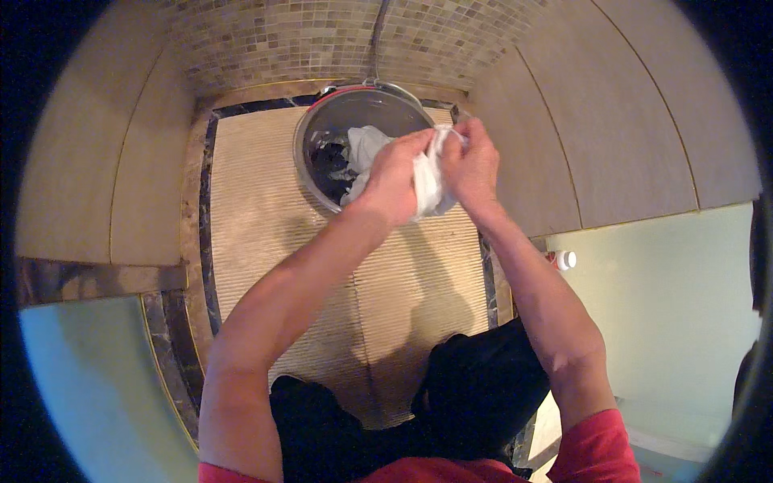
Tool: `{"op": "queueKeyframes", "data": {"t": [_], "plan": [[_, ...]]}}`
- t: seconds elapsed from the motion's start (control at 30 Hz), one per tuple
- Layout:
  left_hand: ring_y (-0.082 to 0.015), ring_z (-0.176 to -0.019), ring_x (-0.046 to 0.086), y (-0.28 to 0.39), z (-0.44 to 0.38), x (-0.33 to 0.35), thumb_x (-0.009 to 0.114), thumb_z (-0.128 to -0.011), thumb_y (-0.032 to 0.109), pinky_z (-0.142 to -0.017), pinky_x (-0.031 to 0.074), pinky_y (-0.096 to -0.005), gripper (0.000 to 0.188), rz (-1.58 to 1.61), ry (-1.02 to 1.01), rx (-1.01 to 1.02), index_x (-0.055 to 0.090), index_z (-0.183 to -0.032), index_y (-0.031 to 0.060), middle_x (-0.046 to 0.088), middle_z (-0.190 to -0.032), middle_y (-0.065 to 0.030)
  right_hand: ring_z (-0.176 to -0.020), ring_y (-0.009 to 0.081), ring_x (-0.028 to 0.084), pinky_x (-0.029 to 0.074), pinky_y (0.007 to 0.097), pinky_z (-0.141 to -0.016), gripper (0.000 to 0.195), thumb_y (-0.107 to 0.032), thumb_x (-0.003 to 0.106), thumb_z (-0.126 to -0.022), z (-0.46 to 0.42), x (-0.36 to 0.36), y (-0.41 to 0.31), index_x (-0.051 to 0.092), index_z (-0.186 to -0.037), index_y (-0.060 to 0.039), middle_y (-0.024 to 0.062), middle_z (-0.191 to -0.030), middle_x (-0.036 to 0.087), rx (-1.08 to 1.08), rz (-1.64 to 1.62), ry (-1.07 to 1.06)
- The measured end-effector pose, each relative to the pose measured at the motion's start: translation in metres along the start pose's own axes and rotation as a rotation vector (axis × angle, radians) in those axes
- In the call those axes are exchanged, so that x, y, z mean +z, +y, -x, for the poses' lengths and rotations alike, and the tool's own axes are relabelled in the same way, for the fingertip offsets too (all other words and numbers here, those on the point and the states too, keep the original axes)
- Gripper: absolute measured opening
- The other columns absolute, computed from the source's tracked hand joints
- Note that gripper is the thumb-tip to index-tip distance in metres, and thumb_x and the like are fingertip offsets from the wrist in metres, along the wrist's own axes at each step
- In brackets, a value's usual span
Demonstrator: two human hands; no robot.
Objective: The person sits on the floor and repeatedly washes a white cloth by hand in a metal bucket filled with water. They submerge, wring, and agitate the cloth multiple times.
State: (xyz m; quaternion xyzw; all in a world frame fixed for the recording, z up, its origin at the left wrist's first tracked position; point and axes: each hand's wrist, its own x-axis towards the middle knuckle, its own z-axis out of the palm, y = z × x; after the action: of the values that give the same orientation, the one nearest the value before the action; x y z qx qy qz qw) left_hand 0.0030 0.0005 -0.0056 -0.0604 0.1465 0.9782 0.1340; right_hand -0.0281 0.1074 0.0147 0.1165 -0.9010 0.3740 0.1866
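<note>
A bunched white cloth (427, 181) is gripped between my two hands, over the right front rim of a round grey bucket (386, 111). My left hand (395, 175) holds it from the left side. My right hand (474, 160) clasps its upper right part, and the fingertips are partly hidden in the folds. Pale cloth (365, 148) also hangs inside the bucket left of my hands; whether it is the same piece I cannot tell. Dark contents (329, 160), perhaps water or dark fabric, show at the bucket's left side.
The bucket stands on a ribbed beige floor (259, 211) with a dark stone border. Behind it rises a mosaic tile wall (290, 36) with a grey hose (377, 36). Large tiled walls flank both sides. A white-capped bottle (564, 260) is at the right, beyond my forearm.
</note>
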Motion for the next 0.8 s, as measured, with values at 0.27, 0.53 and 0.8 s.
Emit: {"op": "queueKeyframes", "data": {"t": [0.27, 0.53, 0.8], "plan": [[-0.0265, -0.1, 0.058, 0.01, 0.014, 0.007, 0.051, -0.083, 0.006, -0.091, 0.046, -0.0388, 0.037, -0.144, -0.083, 0.093, 0.049, -0.117, -0.0059, 0.058, -0.11, -0.0149, -0.061, 0.0201, 0.057, 0.046, 0.0359, -0.058, 0.012, -0.012, 0.054, -0.083, -0.006, 0.013, 0.032, 0.055, -0.084, -0.0006, 0.0142, -0.07, 0.061, 0.182, -0.305, 0.017], [-0.0264, -0.093, 0.062, 0.02, 0.001, -0.033, 0.047, -0.074, -0.002, -0.085, 0.049, -0.0364, 0.035, -0.27, 0.069, -0.011, 0.055, -0.108, -0.0073, 0.061, -0.101, -0.015, -0.061, 0.0057, 0.046, 0.04, 0.0236, -0.052, 0.01, -0.013, 0.054, -0.088, -0.009, 0.01, 0.018, 0.053, -0.088, -0.0032, -0.0009, -0.071, 0.054, 0.172, -0.489, -0.04], [-0.0172, -0.087, 0.064, 0.05, 0.01, -0.025, 0.057, -0.088, 0.012, -0.078, 0.052, -0.0308, 0.023, -0.24, -0.356, -0.259, 0.058, -0.105, -0.0032, 0.064, -0.094, -0.0093, -0.061, 0.0131, 0.052, 0.045, 0.0318, -0.057, 0.014, -0.015, 0.055, -0.084, -0.009, 0.011, 0.034, 0.055, -0.086, -0.0018, 0.0077, -0.069, 0.06, 0.192, -0.36, -0.036]]}}
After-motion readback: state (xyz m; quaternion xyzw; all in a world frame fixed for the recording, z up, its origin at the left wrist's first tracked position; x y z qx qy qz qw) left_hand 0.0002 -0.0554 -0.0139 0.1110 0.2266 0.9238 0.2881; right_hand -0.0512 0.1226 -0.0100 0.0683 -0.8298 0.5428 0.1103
